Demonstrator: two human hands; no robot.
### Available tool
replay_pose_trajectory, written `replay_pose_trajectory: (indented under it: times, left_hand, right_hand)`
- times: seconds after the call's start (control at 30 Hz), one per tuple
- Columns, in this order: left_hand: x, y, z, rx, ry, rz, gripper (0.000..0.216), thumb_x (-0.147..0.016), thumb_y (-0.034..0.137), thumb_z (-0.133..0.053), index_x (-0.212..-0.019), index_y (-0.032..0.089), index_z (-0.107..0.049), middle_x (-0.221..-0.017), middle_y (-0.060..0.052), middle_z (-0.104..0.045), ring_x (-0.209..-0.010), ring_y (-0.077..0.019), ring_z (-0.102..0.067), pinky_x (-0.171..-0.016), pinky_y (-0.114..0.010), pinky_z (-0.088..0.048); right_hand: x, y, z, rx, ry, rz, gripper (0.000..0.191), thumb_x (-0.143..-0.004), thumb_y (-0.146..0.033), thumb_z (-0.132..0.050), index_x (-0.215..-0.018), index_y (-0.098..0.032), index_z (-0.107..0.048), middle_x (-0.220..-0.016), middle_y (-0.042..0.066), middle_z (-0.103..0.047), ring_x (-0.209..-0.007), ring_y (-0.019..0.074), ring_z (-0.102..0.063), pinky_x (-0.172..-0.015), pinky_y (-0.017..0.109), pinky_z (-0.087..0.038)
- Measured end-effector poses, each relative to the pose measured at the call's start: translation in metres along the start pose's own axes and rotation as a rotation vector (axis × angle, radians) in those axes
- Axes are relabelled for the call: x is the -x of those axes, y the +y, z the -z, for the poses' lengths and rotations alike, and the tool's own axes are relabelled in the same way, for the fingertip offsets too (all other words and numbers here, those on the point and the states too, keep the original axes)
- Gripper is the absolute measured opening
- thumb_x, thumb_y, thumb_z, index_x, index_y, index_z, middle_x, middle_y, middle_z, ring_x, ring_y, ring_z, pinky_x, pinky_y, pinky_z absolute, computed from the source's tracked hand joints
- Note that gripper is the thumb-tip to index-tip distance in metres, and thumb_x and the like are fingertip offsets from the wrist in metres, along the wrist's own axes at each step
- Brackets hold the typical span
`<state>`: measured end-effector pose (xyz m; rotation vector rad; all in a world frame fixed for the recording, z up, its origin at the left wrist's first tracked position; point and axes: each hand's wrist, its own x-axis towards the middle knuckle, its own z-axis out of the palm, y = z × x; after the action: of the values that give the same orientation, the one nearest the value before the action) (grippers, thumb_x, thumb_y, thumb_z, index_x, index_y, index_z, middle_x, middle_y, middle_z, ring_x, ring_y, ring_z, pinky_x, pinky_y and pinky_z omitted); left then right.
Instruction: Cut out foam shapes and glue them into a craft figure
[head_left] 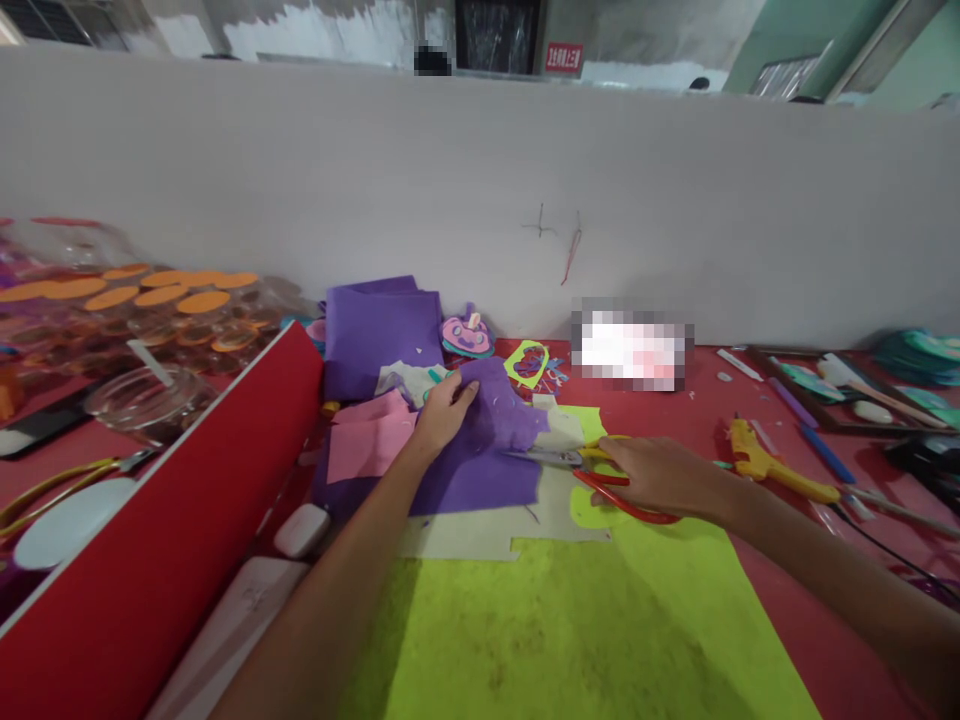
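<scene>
Hidden: the scissors' (577,462) yellow and red handles were largely covered by the right hand (660,475); which fingers sat in the loops could not be told.
Hidden, also: the left hand's (442,410) fingertips were sunk into a fold of the purple felt piece (480,450).
Unreadable: a blurred patch (632,349) at the foot of the white wall; small items far right were too small to tell.
Cut off: lime felt sheet (570,620) and red board (165,540) both ran out of the bottom edge.
Felt piece: purple, ragged-edged, rumpled, flecked with pale scraps; it lay mid-tabletop (705,400) over a cream sheet (480,535), just beside pink felt (367,440).
Left hand: pinching the felt piece's upper edge.
Right hand: closed over the scissor handles, blades pointing left, tips at the felt's right edge.
Nearby: yellow glue gun (765,465) right of the scissors; folded purple felt (379,335) behind.
</scene>
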<state>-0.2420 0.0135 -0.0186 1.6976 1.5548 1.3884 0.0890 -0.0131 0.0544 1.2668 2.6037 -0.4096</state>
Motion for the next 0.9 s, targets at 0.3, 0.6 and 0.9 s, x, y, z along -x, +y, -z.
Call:
replay_pose_trajectory:
  times: [0.3,0.6,0.9]
  left_hand:
    - [0.0,0.001,-0.001,-0.004,0.009,0.018,0.024,-0.092,0.028,-0.056,-0.071,0.02,-0.048,-0.066,0.004,-0.05,-0.065,-0.0135,-0.047,-0.064,-0.026,-0.038]
    - [0.0,0.002,0.0,-0.016,0.017,0.023,0.031,-0.091,0.031,-0.056,-0.067,0.021,-0.04,-0.062,0.005,-0.041,-0.06,-0.0126,-0.04,-0.06,-0.027,-0.031]
    - [0.0,0.002,-0.002,0.007,0.003,0.024,0.029,-0.091,0.034,-0.055,-0.068,0.021,-0.041,-0.063,0.005,-0.041,-0.061,-0.013,-0.04,-0.061,-0.027,-0.032]
  right_hand:
    - [0.008,0.01,0.001,0.041,0.016,-0.008,0.059,-0.087,-0.072,-0.056,-0.11,-0.019,-0.07,-0.106,0.016,-0.077,-0.09,0.038,-0.073,-0.068,0.041,-0.049]
    - [0.003,-0.01,0.002,-0.044,-0.023,-0.027,0.061,-0.086,-0.074,-0.056,-0.107,-0.018,-0.069,-0.104,0.015,-0.077,-0.089,0.0361,-0.073,-0.069,0.039,-0.048]
    - [-0.004,-0.006,-0.005,0.057,0.017,-0.004,0.066,-0.087,-0.077,-0.052,-0.115,-0.02,-0.072,-0.097,0.015,-0.079,-0.086,0.0359,-0.074,-0.067,0.037,-0.046]
